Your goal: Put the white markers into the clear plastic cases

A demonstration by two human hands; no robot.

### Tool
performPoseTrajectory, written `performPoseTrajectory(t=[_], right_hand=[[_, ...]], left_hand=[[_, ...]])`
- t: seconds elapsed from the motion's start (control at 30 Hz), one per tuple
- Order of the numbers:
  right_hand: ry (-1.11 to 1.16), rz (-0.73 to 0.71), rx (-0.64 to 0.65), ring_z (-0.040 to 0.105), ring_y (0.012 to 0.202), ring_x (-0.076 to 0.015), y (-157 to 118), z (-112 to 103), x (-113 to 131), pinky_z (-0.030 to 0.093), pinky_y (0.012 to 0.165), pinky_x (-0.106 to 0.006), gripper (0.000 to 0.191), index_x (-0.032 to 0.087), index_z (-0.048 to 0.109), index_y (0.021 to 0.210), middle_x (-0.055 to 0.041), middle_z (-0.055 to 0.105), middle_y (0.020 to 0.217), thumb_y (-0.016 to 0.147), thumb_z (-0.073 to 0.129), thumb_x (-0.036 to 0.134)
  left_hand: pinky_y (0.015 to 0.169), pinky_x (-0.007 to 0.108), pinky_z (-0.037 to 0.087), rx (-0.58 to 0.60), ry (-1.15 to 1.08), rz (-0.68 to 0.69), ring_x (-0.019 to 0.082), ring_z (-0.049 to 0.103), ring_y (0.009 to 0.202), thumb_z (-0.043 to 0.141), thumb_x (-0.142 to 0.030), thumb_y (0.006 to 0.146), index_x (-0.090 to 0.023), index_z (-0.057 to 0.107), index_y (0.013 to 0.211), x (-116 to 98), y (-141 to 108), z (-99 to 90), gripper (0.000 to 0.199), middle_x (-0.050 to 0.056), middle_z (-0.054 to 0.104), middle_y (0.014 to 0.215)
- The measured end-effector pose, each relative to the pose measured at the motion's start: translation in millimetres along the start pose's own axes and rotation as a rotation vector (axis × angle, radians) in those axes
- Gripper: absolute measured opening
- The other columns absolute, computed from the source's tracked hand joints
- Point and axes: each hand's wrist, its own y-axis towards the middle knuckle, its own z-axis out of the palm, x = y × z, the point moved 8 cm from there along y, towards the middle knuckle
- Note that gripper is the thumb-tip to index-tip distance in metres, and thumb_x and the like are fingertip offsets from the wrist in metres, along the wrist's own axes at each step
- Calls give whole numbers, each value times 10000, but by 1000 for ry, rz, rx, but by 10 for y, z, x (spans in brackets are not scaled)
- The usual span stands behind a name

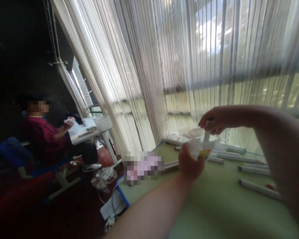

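Note:
My left hand [191, 163] is closed around a translucent white plastic bag or pouch [195, 146] with a small yellow and red label, held above the green table. Over its opening, my right hand [216, 120] bends down from the right, its fingers pinching a white marker [206, 135] with a dark end. The marker stands roughly upright, its lower part at or inside the bag's mouth; blur hides exactly how deep. Just behind and to the right of the bag lie several white markers [229, 156] with coloured ends.
The green table [214, 205] has a blue edge. One marker [259, 190] lies nearer me, and a white packet [174, 138] sits at the back. A blurred-out pink item [143, 169] lies left. Sheer curtains [144, 66] hang behind. Another person [43, 132] sits at a white desk.

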Motion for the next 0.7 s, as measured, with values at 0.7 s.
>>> performPoseTrajectory(t=[0.7], right_hand=[[-130,-167,-143,603,507,-124,218,25,204,498,496,-247,188,174,718,869,-18,671,602,743,585,221]], left_hand=[[710,256,507,-141,-11,-46,176,612,817,584,-92,590,-218,483,925,143,60,-60,371,21,632,889]])
